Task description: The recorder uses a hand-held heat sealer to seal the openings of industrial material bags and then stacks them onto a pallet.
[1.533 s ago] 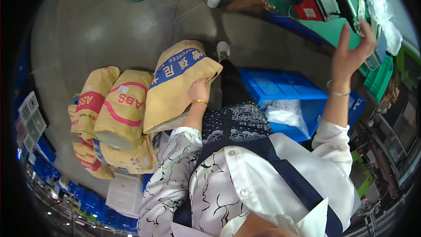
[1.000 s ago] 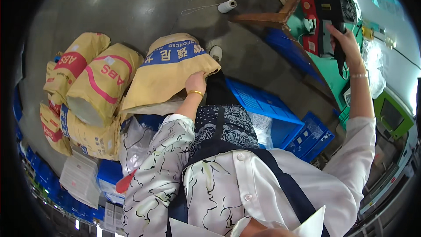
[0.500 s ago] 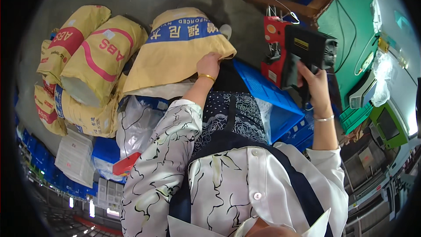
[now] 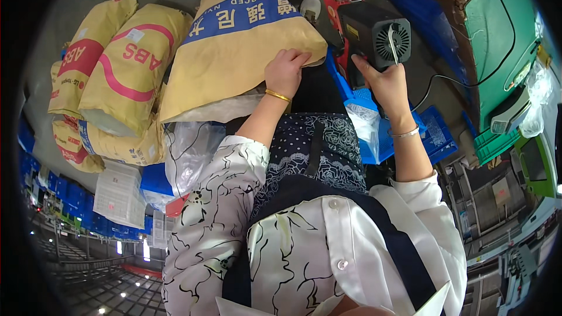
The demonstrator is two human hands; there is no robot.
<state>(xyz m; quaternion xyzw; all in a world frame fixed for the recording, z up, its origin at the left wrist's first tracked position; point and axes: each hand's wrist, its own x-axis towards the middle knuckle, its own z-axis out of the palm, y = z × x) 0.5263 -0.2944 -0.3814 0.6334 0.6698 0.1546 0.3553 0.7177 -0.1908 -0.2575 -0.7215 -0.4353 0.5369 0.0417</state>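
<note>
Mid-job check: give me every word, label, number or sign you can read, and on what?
I don't copy wording, only its place:
Large sack: pale characters on blue band; legible.
Pink-curved sack: pink letters; legible.
Upper-left sack: pale letters on red; legible.
White crate: red mark; too small.
Finer print elsewhere: too small or blurred.

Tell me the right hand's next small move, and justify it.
Perhaps ease the red-and-black handheld machine leftward to the sack's edge: the right hand grips the machine just right of the sack, the left hand pinches that edge, and a narrow gap seems to separate machine and sack.
</note>
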